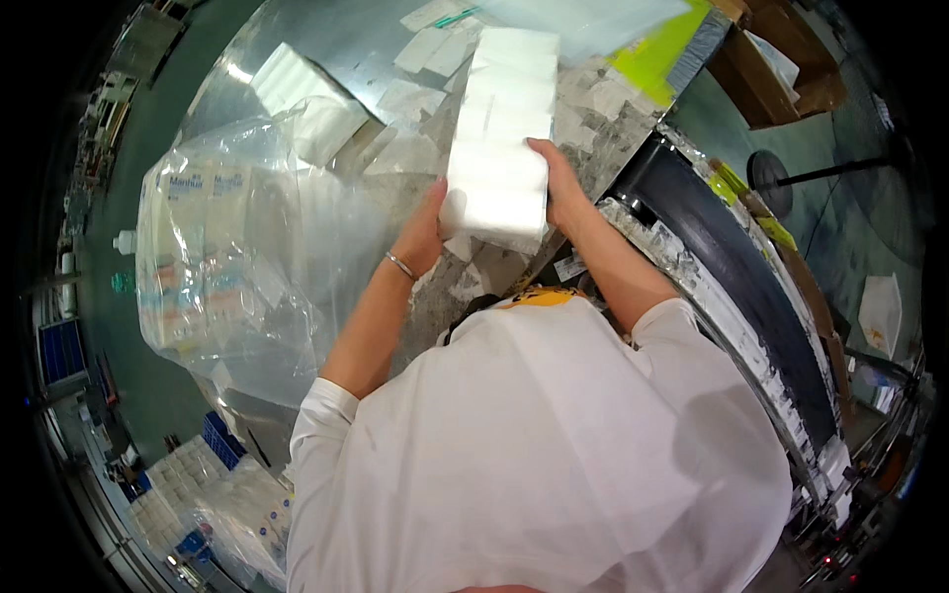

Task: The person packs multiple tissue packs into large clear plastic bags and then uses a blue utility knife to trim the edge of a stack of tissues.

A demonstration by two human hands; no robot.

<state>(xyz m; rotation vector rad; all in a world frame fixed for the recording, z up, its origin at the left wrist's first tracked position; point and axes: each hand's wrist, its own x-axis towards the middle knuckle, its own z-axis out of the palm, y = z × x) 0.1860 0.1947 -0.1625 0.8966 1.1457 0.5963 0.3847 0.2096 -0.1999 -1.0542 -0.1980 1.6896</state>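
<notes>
Between my two hands is a long white pack of tissue paper [502, 128], its far end pointing away from me over the worktable. My left hand [423, 235], with a bracelet at the wrist, presses the near left side of the pack. On its right side my right hand [561, 186] grips, thumb lying along the upper edge. Left of it, a second white tissue pack [306, 99] rests on the table. A large clear plastic bag [321, 247] with several wrapped packs inside stands beside my left forearm.
Paper scraps and tape cover the worn tabletop [410, 104]. A dark conveyor belt [736, 267] curves past my right arm. Yellow-green sheeting [660, 54] lies at the far right corner, near an open cardboard box [771, 64]. More bagged packs [242, 514] are stacked at lower left.
</notes>
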